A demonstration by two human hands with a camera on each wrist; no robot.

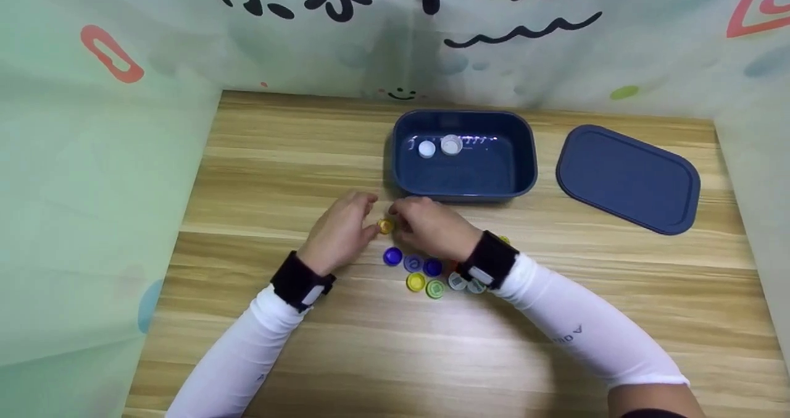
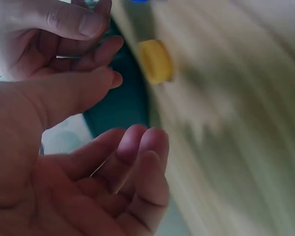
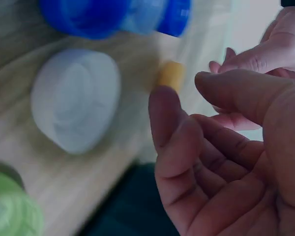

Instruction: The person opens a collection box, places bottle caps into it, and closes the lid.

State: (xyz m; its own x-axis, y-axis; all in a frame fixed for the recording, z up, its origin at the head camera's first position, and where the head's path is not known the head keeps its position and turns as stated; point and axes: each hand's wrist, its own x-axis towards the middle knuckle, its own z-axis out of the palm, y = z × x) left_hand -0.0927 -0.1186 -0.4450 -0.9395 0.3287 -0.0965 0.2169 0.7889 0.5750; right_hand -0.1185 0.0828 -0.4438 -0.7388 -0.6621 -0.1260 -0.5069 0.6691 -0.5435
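An orange-yellow bottle cap lies on the table between the two hands. My left hand is just left of it, its fingers loosely bent and apart from the thumb, with nothing held in the left wrist view. Right of the cap, my right hand hovers with relaxed fingers; a gap shows between its thumb and forefinger in the right wrist view. Nearer the body lie a blue cap, a lilac cap, a yellow cap and a green cap. The right wrist partly hides others, among them a white cap.
Behind the hands stands a dark blue plastic box, with two white caps inside on its left. Its matching lid lies flat to the right. A printed cloth hangs behind the wooden table.
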